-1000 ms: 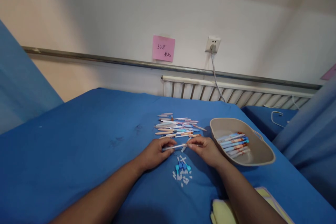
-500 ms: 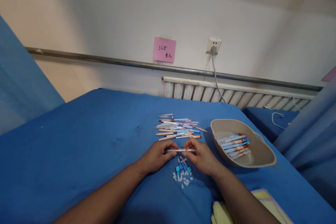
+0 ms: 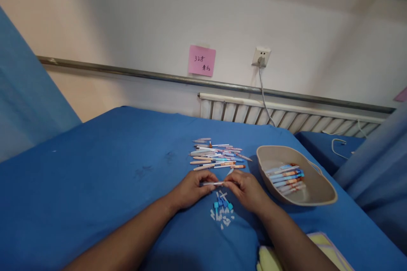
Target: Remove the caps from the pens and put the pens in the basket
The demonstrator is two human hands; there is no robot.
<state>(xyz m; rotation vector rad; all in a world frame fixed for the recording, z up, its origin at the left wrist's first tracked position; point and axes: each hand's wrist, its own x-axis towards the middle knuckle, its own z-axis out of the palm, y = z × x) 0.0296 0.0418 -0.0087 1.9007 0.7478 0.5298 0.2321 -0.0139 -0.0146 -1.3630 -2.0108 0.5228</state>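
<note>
Thumb and fingers of my left hand are closed on a slim, pale pen piece, which lies level between my hands. My right hand pinches the other end of it. A greyish-blue pointed pen part sticks up from my right fingers; how it joins the rest is hidden. Just beyond my hands lie several pen parts, some beige, some blue, some patterned. Below my hands is a small pile of white bits with blue and teal clip-like pieces.
To the right stands a beige basin with several pens in it. A folded yellow cloth lies by my right forearm. Blue sheeting covers the surface. Behind it are a radiator and a wall socket with a cable.
The pen was straight across both hands; now a pointed part tilts up from my right fingers, while the slim piece stays between my hands. The view has shifted slightly.
</note>
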